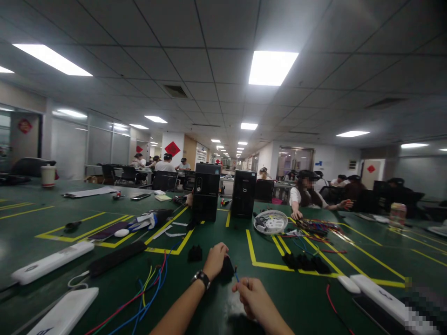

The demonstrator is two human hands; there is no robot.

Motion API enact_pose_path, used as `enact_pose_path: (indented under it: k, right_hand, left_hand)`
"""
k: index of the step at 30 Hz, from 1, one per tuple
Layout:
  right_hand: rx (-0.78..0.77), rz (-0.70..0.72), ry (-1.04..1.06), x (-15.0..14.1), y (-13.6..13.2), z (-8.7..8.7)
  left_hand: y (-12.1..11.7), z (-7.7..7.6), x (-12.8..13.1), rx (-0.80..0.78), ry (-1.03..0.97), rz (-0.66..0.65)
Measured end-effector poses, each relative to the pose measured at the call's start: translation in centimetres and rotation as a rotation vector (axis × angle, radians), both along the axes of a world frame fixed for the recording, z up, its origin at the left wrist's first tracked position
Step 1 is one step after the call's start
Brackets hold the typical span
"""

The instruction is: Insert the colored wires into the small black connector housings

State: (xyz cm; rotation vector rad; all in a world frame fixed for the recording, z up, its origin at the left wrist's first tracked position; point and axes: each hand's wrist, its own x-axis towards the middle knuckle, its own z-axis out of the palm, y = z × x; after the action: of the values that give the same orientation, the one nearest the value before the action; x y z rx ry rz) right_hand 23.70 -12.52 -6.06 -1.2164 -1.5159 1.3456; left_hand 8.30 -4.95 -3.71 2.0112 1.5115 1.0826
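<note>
My left hand (215,261), with a dark watch on the wrist, is closed with bent fingers at a small black piece (227,269) low over the table; its grip is partly hidden. To the right and nearer to me, my right hand (257,298) pinches a short blue wire (237,276) with a dark tip pointing up. A small black block (194,254) sits left of my left hand. Several similar black blocks (305,263) lie in a row to the right. Loose red, blue and yellow wires (150,291) spread over the table on the left.
Two black computer-like towers (206,195) stand ahead. A white round basket (270,222) is right of them, beside a wire bundle (319,227) where a person's hand (296,214) rests. White power strips (54,261) lie on the left. Yellow tape (272,265) marks the green table.
</note>
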Motion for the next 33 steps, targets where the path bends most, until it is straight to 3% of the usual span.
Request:
enact_pose_path:
  k: [5, 10, 17, 19, 21, 26, 33]
  right_hand:
    - [-0.082, -0.042, 0.080, 0.4, -0.2, 0.6]
    - [-0.069, -0.018, 0.148, 0.1, -0.6, 1.1]
    - [0.019, 0.069, 0.015, 0.5, -0.4, 0.6]
    - [0.067, 0.060, -0.064, 0.5, -0.7, 1.1]
    - [0.141, 0.039, -0.170, 0.4, -1.2, 1.9]
    - [0.320, 0.057, -0.297, 0.2, -2.2, 3.2]
    - [0.405, 0.200, -0.343, -0.2, -3.4, 3.4]
  left_hand:
    - [0.0, 0.8, -1.2, 0.106, 0.215, 0.003]
    - [-0.8, 1.2, -2.2, 0.198, 0.589, -0.164]
    - [-0.3, 2.3, -3.6, 0.245, 0.576, -0.143]
    - [-1.3, 3.0, -3.7, 0.336, 0.525, -0.182]
    - [-2.8, 3.9, -3.8, 0.437, 0.516, -0.301]
    - [-6.1, 5.7, -4.4, 0.572, 0.759, -0.573]
    - [-8.1, 4.3, -5.4, 0.678, 1.045, -0.568]
